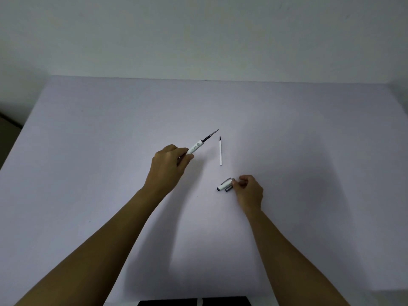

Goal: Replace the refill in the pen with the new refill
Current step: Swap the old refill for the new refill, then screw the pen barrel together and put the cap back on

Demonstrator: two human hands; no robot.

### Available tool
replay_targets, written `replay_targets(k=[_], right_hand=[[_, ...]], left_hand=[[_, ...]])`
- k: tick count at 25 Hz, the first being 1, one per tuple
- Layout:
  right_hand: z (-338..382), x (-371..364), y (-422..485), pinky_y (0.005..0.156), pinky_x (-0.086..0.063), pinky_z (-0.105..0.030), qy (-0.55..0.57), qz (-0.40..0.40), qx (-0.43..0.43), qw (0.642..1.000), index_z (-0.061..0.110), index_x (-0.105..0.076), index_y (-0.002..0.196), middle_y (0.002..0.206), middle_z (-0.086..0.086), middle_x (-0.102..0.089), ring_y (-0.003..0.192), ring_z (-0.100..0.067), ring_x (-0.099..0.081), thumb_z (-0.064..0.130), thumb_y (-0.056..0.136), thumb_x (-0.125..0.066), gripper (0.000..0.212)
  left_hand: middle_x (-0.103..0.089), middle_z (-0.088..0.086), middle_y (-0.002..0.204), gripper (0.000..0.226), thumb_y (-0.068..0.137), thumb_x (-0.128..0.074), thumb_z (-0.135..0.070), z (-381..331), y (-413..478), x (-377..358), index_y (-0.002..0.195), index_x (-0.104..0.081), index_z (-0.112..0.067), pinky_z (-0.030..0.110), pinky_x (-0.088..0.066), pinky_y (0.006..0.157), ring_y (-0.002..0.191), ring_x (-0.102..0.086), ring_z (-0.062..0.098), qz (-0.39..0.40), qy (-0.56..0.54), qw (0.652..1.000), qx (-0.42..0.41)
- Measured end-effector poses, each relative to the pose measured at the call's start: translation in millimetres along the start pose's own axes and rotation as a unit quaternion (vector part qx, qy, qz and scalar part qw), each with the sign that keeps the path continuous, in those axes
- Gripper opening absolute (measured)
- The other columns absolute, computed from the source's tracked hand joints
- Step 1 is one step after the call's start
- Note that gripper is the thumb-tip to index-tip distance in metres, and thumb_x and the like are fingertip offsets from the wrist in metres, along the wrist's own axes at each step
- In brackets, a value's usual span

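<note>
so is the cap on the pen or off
Off. The left hand holds the pen with its dark tip bare, while the cap lies on the table at the right hand.

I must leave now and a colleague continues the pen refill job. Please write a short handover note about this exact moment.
Left hand: grip closed on the pen body, uncapped, held above the table, tip pointing away and to the right.
Right hand: fingers at the pen cap, which lies on the white table; a firm grip cannot be confirmed.
Loose refill: lies on the table between the hands, untouched.
Done: cap is off.
Left: take out the refill in the pen, put in the other one, close, recap.
</note>
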State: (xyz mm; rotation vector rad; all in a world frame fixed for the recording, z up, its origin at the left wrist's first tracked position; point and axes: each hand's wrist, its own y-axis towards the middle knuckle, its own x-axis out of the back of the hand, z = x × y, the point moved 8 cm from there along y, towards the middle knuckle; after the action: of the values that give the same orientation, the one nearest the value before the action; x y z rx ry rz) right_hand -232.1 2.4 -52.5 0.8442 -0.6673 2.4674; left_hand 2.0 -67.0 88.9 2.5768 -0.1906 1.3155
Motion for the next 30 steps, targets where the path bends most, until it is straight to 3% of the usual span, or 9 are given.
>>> replay_targets(k=[5, 9, 11, 12, 14, 17, 22, 26, 30], right_hand=[[-2.4, 1.4, -1.4, 0.083, -0.049, -0.034, -0.007, 0.007, -0.022, 1.000, 0.004, -0.062, 0.105, 0.094, -0.013, -0.073, 0.093, -0.029, -0.066, 0.011, 0.079, -0.067, 0.027], [-5.7, 8.6, 0.0, 0.073, -0.041, -0.023, 0.010, 0.004, -0.060, 0.998, 0.006, -0.063, 0.107, 0.095, -0.008, -0.070, 0.080, -0.019, -0.060, 0.008, 0.079, -0.063, 0.028], [-1.1, 14.4, 5.4, 0.077, -0.043, -0.024, 0.092, 0.000, -0.075, 0.993, 0.006, -0.063, 0.111, 0.098, -0.006, -0.067, 0.082, -0.014, -0.056, 0.010, 0.082, -0.063, 0.029], [3.1, 15.7, 8.5, 0.079, -0.047, -0.023, 0.192, 0.008, -0.089, 0.977, 0.005, -0.063, 0.112, 0.097, -0.007, -0.066, 0.081, -0.013, -0.057, 0.009, 0.083, -0.063, 0.030], [18.1, 15.9, 11.2, 0.074, -0.054, -0.015, 0.404, 0.041, -0.119, 0.906, 0.002, -0.063, 0.111, 0.092, -0.006, -0.065, 0.080, -0.010, -0.060, 0.004, 0.085, -0.063, 0.027], [42.2, 22.7, 13.3, 0.069, -0.057, -0.013, 0.529, 0.060, -0.117, 0.838, 0.011, -0.065, 0.095, 0.091, -0.005, -0.064, 0.082, -0.009, -0.063, 0.002, 0.085, -0.062, 0.013], [57.3, 28.4, 11.7, 0.070, -0.057, -0.014, 0.571, 0.056, -0.107, 0.812, 0.013, -0.062, 0.090, 0.090, -0.005, -0.064, 0.080, -0.007, -0.065, 0.001, 0.086, -0.062, 0.013], [62.9, 27.8, 10.5, 0.067, -0.056, -0.013, 0.566, 0.063, -0.096, 0.817, 0.013, -0.063, 0.090, 0.088, -0.005, -0.064, 0.072, -0.004, -0.067, 0.001, 0.085, -0.062, 0.013], [67.3, 28.3, 8.8, 0.066, -0.056, -0.013, 0.565, 0.068, -0.087, 0.818, 0.014, -0.063, 0.090, 0.087, -0.004, -0.064, 0.078, -0.006, -0.065, 0.001, 0.086, -0.062, 0.013]], left_hand=[[-0.045, 0.004, 0.060, 0.016, 0.087, -0.063, -0.016, -1.1, -0.9, -3.6, 0.076, -0.066, -0.005, 0.028, -0.029, 0.054, 0.055, -0.042, 0.022, 0.003, -0.003, 1.000, 0.001], [-0.045, 0.004, 0.060, 0.015, 0.086, -0.062, -0.016, -4.8, -0.1, -7.8, 0.077, -0.067, -0.005, 0.029, -0.030, 0.054, 0.056, -0.043, 0.022, 0.007, -0.005, 1.000, -0.005], [-0.048, 0.004, 0.061, 0.013, 0.087, -0.062, -0.016, -5.1, -0.6, -10.8, 0.082, -0.068, -0.006, 0.028, -0.031, 0.055, 0.058, -0.046, 0.023, 0.015, -0.009, 1.000, -0.010], [-0.050, 0.005, 0.062, 0.012, 0.087, -0.062, -0.017, -5.6, -1.3, -13.1, 0.085, -0.069, -0.007, 0.028, -0.031, 0.056, 0.059, -0.047, 0.023, 0.024, -0.011, 0.999, -0.018], [-0.054, 0.009, 0.064, 0.012, 0.087, -0.062, -0.018, -8.9, -4.4, -19.3, 0.089, -0.069, -0.008, 0.029, -0.035, 0.056, 0.060, -0.049, 0.023, 0.050, -0.009, 0.998, -0.040], [-0.058, 0.010, 0.067, 0.011, 0.087, -0.062, -0.017, -13.8, -8.7, -24.8, 0.092, -0.070, -0.010, 0.030, -0.038, 0.055, 0.059, -0.048, 0.021, 0.067, -0.012, 0.996, -0.064], [-0.058, 0.009, 0.068, 0.010, 0.087, -0.063, -0.016, -13.1, -6.6, -24.7, 0.092, -0.070, -0.011, 0.029, -0.038, 0.055, 0.058, -0.048, 0.020, 0.068, -0.005, 0.995, -0.067], [-0.057, 0.008, 0.068, 0.010, 0.088, -0.061, -0.018, -12.9, -5.0, -25.6, 0.090, -0.069, -0.011, 0.028, -0.036, 0.056, 0.061, -0.053, 0.025, 0.076, 0.014, 0.995, -0.070], [-0.054, 0.007, 0.068, 0.010, 0.088, -0.061, -0.017, -13.5, -5.3, -26.4, 0.090, -0.069, -0.011, 0.027, -0.034, 0.056, 0.062, -0.053, 0.027, 0.083, 0.021, 0.994, -0.068]])
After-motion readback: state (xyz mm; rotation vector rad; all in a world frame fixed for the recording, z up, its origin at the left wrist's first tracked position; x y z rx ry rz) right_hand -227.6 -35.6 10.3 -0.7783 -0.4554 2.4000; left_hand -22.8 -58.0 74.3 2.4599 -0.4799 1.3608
